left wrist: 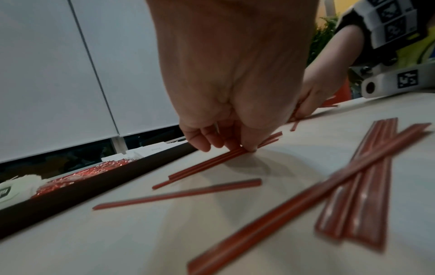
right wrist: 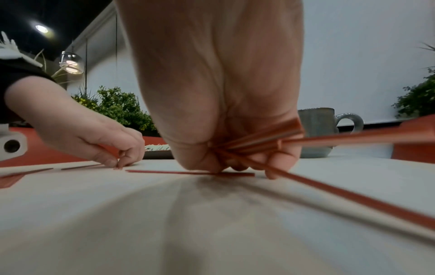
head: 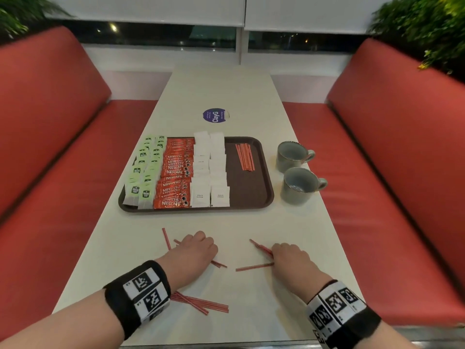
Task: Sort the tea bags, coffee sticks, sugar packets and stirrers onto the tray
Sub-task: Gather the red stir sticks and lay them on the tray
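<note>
Two grey glazed ceramic mugs stand side by side on the long white table. A round purple sticker lies further up. Red padded benches flank the table, with green leafy plants behind.

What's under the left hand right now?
The left hand pinches a few red stirrers against the table; their ends stick out both sides. How many lie under the palm is hidden in the head view.
</note>
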`<state>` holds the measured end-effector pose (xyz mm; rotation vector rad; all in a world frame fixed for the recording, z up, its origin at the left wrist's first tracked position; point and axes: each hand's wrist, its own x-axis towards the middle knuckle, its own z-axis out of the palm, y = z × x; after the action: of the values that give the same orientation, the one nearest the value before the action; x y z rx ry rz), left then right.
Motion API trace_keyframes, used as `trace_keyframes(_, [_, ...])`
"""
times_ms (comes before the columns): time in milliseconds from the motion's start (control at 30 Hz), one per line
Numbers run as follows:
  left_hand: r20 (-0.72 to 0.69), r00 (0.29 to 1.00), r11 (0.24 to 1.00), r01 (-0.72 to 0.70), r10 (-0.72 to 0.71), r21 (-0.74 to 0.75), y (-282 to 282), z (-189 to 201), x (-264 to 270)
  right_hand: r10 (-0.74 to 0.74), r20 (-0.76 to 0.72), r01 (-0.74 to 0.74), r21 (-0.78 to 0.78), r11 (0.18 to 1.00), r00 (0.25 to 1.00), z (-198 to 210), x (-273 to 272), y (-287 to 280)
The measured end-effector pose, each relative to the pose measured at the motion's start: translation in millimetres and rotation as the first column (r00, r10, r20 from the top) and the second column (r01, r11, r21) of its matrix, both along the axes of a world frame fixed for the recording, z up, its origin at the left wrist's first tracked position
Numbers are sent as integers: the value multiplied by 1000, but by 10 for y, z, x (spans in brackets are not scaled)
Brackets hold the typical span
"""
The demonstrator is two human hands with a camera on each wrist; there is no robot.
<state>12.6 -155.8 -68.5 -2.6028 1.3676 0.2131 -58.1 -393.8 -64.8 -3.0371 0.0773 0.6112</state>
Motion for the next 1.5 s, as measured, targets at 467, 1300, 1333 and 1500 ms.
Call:
trace_keyframes(467, [-311, 895, 894, -394, 320, -213, -101, 195, -4, 255, 10, -254, 90, 963, 967, 186, 24, -44])
trace_keyframes(1300, [-942, 333, 248, -911, -34, -330, -274, 696, 93, -65, 110, -4, 535, 845, 992, 738, 495, 382])
trace_keyframes(1333, [-948, 309, 275, -908, -74, -317, -355, 725, 82, -32, 131, -48, 563, 825, 991, 816, 521, 481])
trace_keyframes(1500, [-932, 178, -67, -984, -314, -166, -633, 788, 102, -87, 258, -92, 606, 790, 962, 973, 663, 813])
